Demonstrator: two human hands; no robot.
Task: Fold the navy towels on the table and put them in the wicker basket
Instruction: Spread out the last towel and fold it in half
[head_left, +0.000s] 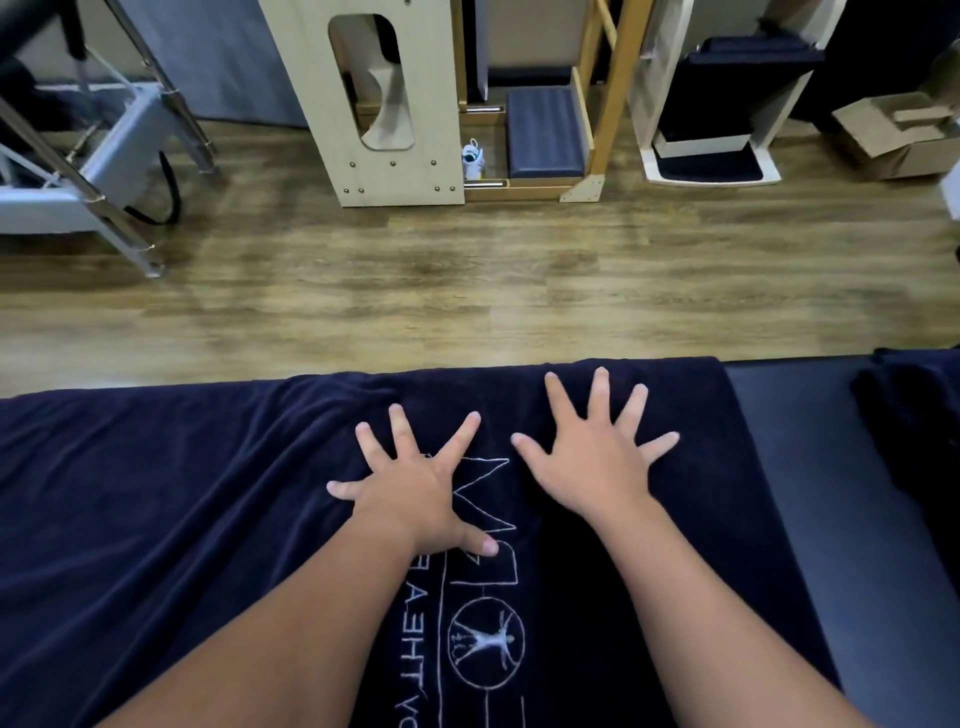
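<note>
A navy towel (182, 519) lies spread over the near part of the table (831, 519), its far edge running along the table's far side and its left and near parts cut off by the frame. Both hands press flat on it with fingers splayed wide, holding nothing. The left hand (415, 493) rests near the middle, its thumb lying over the white stitched logo (485, 597). The right hand (597, 457) sits just to the right and a little farther away, close to the towel's far edge.

The logo shows large letters, a circled figure and a line of smaller text; the forearms cover part of it and the lower lettering runs out of view, so it cannot be read whole. To the right, bare dark table surface shows, and at the far right edge a second dark heap of cloth (909, 415) is cut off and too dim to make out clearly. No basket can be seen.

Beyond the table lies a wood floor (467, 286) with wooden exercise equipment (363, 104) and a cardboard box (893, 135) at the far right.
</note>
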